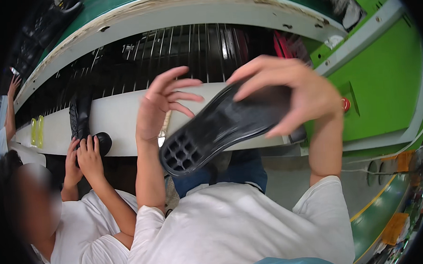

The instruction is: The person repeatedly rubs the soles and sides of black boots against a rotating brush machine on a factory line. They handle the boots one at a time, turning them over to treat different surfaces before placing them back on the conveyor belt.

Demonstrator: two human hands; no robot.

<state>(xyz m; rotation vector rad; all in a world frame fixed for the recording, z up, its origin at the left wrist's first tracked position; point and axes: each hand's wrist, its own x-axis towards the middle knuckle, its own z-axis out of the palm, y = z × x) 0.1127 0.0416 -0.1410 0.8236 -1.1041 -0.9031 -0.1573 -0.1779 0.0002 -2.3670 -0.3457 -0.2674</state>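
Observation:
A black shoe sole (225,124) hangs tilted in front of my body, its inner side up, with a grid of square hollows at the heel end, lower left. My right hand (299,88) grips it by the wide toe end, thumb at the near edge and fingers over the far edge. Beside the sole, my left hand (165,101) is raised with its fingers spread and nothing in it. Its fingertips are close to the sole's far edge; whether they touch it, I cannot tell.
A white ledge (116,108) runs along the front, with a rack of metal rods (170,49) behind it. At the left, a co-worker's hands (87,158) hold a black boot (82,114) near two yellow-green pieces (37,132). A green machine panel (379,82) with a red button (345,104) stands right.

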